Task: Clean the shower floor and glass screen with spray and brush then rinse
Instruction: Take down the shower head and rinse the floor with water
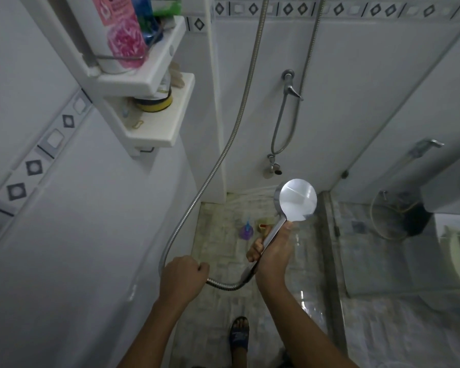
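Observation:
My right hand [272, 251] grips the handle of a chrome shower head [298, 199], its round back turned up toward me, held over the shower floor [223, 251]. My left hand [182, 273] holds the metal hose [218, 166] in a fist where it loops low by the left wall. The hose runs up the back wall out of view. A purple spray bottle [246, 229] and a small yellow-orange object [262, 226] stand on the wet mottled floor beyond my hands. The glass screen [398, 181] rises on the right.
A wall tap [290, 87] with a looped hose and a lower valve [273, 166] sits on the back wall. White shelves [154, 75] with bottles jut out at the upper left. My sandalled foot [239, 335] stands on the floor. A toilet [454, 251] lies beyond the glass.

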